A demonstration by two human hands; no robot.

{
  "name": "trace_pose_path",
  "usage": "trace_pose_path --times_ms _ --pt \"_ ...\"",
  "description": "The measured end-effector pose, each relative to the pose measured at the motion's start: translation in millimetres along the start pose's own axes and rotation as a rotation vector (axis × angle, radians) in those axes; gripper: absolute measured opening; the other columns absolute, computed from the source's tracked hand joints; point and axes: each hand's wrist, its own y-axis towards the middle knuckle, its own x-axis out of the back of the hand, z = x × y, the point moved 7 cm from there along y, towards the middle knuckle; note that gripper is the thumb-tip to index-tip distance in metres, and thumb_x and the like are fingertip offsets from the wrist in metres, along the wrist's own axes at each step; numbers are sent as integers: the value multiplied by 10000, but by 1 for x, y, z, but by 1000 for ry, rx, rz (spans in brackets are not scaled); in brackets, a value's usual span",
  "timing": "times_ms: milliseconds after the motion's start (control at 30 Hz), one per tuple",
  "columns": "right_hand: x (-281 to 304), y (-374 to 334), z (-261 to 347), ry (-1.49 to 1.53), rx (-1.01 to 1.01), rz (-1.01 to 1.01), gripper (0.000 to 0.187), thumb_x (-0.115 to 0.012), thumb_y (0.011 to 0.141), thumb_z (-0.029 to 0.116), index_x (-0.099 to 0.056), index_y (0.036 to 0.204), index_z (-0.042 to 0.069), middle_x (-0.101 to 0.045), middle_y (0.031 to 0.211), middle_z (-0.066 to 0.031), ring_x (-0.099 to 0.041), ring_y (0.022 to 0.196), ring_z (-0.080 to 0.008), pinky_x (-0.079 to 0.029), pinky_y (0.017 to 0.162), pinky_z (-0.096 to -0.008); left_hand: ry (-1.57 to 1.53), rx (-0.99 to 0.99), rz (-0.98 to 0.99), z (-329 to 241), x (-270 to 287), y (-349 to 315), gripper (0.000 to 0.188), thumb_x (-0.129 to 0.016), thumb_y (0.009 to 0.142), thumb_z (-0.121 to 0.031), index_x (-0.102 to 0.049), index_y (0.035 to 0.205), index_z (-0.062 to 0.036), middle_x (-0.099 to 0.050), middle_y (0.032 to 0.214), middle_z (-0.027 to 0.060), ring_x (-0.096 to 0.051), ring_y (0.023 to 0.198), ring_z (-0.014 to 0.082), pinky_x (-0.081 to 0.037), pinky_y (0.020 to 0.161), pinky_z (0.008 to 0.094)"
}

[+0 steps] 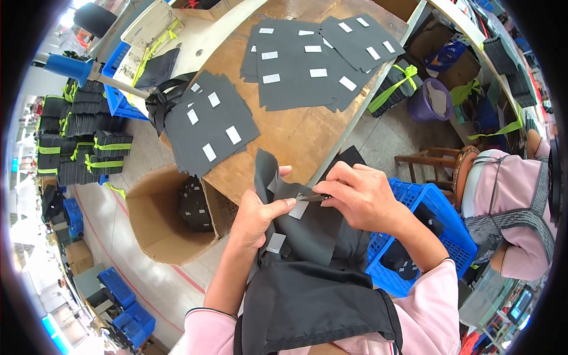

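Over my lap, in front of the table edge, I hold a dark grey fabric panel with small pale rectangular patches. My left hand grips its left side, the thumb pressed beside one patch. Another patch shows lower on the panel. My right hand is closed in a pinch on a small dark tool with a narrow grey end, its tip at that same patch. Most of the tool is hidden by my fingers, so its exact kind is unclear. A black apron covers my front.
Stacks of similar patched panels lie on the wooden table, with another stack at its left. Below stands an open cardboard box. To my right are a blue crate, a purple bin and a seated person.
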Motion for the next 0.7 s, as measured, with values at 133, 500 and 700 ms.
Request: trace_pose_path --times_ms 133,500,700 --pt "1 -1 6 -61 74 12 301 -750 577 103 -627 852 100 -511 760 -20 -537 591 -189 -433 525 -299 0 21 26 0 -2 0 574 -659 695 21 -472 1236 -5 -598 913 39 -572 817 107 -443 766 249" --pt "6 -8 3 -20 -19 -52 303 -754 581 104 -610 848 98 -503 762 -15 -512 558 -185 -425 519 -303 -2 -30 26 -2 -5 0 608 -654 701 28 -443 1270 0 -591 901 32 -571 815 106 -446 763 248" --pt "4 -12 8 -81 45 -30 286 -754 580 103 -612 829 93 -500 747 -27 -506 548 -185 -417 506 -293 -4 -27 11 1 -4 2 627 -661 694 20 -438 1279 -2 -591 907 30 -570 829 110 -445 785 255"
